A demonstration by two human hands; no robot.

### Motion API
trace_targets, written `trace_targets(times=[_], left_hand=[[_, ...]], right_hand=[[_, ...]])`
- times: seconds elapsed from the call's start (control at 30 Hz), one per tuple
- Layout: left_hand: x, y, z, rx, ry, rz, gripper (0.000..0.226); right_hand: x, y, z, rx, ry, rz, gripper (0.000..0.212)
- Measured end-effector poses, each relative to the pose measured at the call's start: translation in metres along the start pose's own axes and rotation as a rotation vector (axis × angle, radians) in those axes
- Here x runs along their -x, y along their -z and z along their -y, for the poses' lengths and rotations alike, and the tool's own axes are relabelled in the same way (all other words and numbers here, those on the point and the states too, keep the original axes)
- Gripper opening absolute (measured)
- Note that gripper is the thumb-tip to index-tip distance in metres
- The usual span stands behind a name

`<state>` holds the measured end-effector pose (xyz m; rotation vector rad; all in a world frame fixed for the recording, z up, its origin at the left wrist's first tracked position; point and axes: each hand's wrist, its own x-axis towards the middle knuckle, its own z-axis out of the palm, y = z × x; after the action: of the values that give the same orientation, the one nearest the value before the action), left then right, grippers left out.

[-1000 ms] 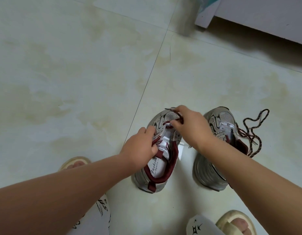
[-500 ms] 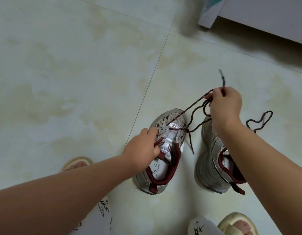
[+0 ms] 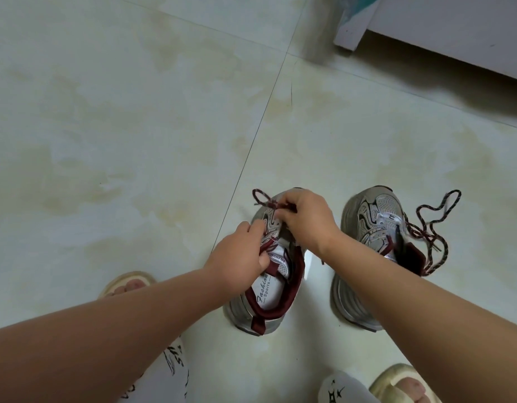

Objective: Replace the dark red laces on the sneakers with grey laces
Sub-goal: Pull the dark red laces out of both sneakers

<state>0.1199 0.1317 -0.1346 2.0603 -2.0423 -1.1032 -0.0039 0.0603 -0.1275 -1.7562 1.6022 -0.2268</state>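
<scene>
Two sneakers on the tile floor (image 3: 135, 126), low in the frame around five o'clock. Left hand (image 3: 240, 257) curls its fingers round the tongue and collar of the left sneaker (image 3: 269, 303), steadying it. Right hand (image 3: 305, 219) pinches the dark red lace (image 3: 261, 197) at the toe-end eyelets, a loose loop poking out toward eleven o'clock. That lace looks soft and floppy, light, likely to snag in eyelets; best taken close to the eyelet. The right sneaker (image 3: 373, 225) trails its lace (image 3: 434, 225), slack. No grey laces visible.
</scene>
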Motion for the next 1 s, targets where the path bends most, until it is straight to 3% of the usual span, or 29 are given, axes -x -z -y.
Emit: trace_targets(times=[0.2,0.3,0.4,0.47,0.57,0.67,0.73,0.83,0.87,0.93,1.0], left_hand=[[0.0,0.001,0.002,0.012,-0.01,0.011,0.036],[0.0,0.002,0.002,0.012,-0.016,0.016,0.035],[0.0,0.003,0.001,0.007,-0.016,0.022,0.035],[0.0,0.003,0.001,0.016,-0.01,0.02,0.035],[0.0,0.002,0.001,0.02,-0.004,0.011,0.034],[-0.001,0.002,0.0,0.016,0.003,0.006,0.035],[-0.001,0.002,0.0,0.023,0.01,0.008,0.035],[-0.001,0.002,0.001,0.046,0.022,-0.009,0.035],[-0.001,0.003,0.001,0.05,0.029,-0.016,0.034],[-0.001,0.004,0.002,0.057,0.056,-0.035,0.034],[-0.001,0.011,0.002,0.052,0.119,-0.043,0.033]], right_hand=[[-0.013,0.045,0.007,-0.67,-0.241,-0.349,0.023],[-0.017,0.066,0.008,-0.796,-0.274,-0.539,0.025],[-0.017,0.067,0.001,-0.47,-0.224,-0.512,0.018],[-0.009,0.055,-0.002,-0.132,-0.142,-0.268,0.013],[0.007,0.031,0.0,0.14,-0.082,0.1,0.021],[0.01,0.015,0.001,0.357,0.016,0.132,0.019],[0.007,0.019,0.001,0.245,0.006,0.023,0.018],[-0.002,0.046,0.001,-0.056,-0.104,-0.357,0.021],[-0.006,0.058,0.0,-0.179,-0.171,-0.416,0.023],[-0.008,0.079,0.002,-0.513,-0.301,-0.354,0.029],[-0.003,0.089,0.007,-0.734,-0.382,-0.181,0.027]])
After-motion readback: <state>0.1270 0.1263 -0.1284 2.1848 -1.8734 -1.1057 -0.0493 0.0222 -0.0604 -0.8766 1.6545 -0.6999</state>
